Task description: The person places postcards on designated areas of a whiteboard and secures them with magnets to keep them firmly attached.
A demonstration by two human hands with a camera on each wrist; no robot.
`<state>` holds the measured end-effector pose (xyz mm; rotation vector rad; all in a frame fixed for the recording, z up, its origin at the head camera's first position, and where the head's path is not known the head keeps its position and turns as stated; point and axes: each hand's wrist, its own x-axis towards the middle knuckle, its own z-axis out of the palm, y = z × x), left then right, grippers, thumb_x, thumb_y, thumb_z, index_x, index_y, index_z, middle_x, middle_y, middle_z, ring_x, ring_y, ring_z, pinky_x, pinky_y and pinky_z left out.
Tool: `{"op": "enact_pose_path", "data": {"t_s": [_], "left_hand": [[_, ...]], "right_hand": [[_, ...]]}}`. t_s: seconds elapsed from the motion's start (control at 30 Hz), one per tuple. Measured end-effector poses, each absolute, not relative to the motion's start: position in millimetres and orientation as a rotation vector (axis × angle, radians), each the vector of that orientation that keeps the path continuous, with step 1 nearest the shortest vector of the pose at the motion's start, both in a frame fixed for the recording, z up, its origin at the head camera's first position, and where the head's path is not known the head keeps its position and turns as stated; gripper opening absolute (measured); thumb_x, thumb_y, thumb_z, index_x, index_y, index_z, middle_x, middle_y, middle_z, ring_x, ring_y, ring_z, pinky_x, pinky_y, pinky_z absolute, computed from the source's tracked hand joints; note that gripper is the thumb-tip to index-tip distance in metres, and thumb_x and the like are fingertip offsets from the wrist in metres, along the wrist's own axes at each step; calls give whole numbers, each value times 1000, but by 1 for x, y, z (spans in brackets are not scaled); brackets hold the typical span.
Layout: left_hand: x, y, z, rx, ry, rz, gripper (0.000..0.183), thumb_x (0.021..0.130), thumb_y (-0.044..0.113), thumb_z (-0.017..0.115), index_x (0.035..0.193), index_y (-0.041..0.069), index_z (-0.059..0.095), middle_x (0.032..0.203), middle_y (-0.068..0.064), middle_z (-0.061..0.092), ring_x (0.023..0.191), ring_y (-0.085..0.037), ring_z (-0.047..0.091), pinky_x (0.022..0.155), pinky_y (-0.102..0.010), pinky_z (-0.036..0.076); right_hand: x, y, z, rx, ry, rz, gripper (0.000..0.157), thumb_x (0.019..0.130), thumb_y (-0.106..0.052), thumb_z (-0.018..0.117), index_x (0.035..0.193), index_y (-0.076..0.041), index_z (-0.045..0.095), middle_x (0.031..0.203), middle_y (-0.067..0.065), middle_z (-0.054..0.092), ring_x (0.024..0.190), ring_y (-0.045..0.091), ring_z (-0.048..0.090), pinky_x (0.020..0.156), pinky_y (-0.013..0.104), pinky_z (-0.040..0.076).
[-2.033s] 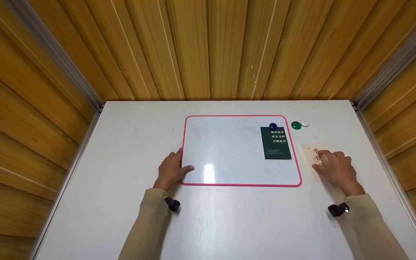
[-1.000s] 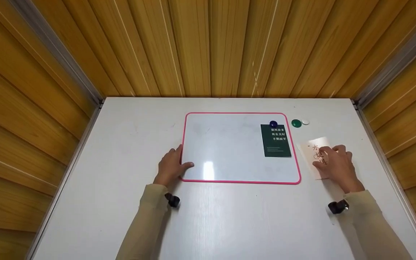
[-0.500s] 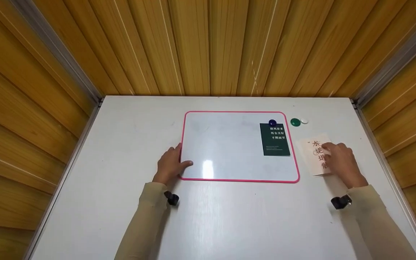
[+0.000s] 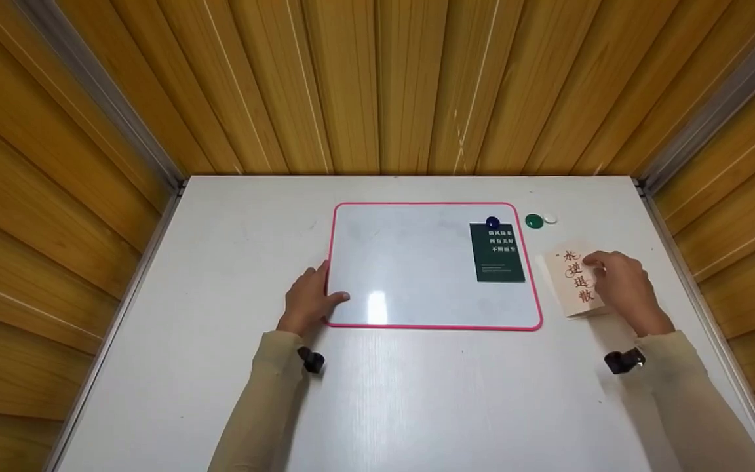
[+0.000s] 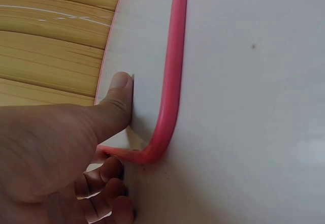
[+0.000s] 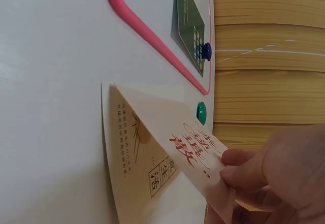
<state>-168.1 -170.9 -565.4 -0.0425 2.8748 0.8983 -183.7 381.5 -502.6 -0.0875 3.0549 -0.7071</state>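
My left hand point(image 4: 307, 301) holds the left edge of a pink-framed whiteboard point(image 4: 410, 262). In the left wrist view the thumb point(image 5: 118, 94) lies on the board's face, while the other fingers curl at its edge. To the right of the board, my right hand point(image 4: 628, 288) pinches the right edge of a pale pink card point(image 4: 571, 292) with red characters. The right wrist view shows this card tilted up, its right side raised, above a second cream card point(image 6: 118, 158) with dark print that lies on the table.
A dark green card point(image 4: 499, 262) lies at the whiteboard's right side, a dark blue round magnet point(image 4: 493, 223) on its top edge. Beyond the board's upper right corner are a green magnet point(image 4: 534, 221) and a white one point(image 4: 550, 219). Wood-patterned walls point(image 4: 410, 85) surround the white table point(image 4: 377, 393).
My right hand has shifted slightly to the right and lifted the pink card's right side, uncovering more of its red characters. My left hand has stayed at the whiteboard's edge.
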Motion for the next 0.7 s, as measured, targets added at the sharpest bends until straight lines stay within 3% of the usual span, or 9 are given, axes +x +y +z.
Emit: {"op": "enact_pose_path", "data": {"t_s": [0.33,0.57,0.7], "left_hand": [[-167,-172,-565,-29,2877,883,91,87,39,83,159,6,38,119,-18,62,102,-30,57,98,-50,47],[-167,-172,-564,-32,2871,902,91,87,39,82,159,7,37,116,-16,61,99,-29,55,97,-49,46],[-166,-171,-563,-41,2861,896,91,88,40,82,160,8,37,117,-16,61,100,-29,55,97,-48,47]], "right_hand": [[-188,375,-489,-174,3118,-757,26,97,8,57,120,9,68,122,38,62,86,40,61,64,44,48],[-198,369,-471,-159,3102,-743,27,99,5,57,124,9,67,124,36,61,81,37,59,60,38,47],[-203,365,-461,-169,3113,-733,27,99,3,56,124,8,67,125,35,61,83,39,59,61,40,48]]}}
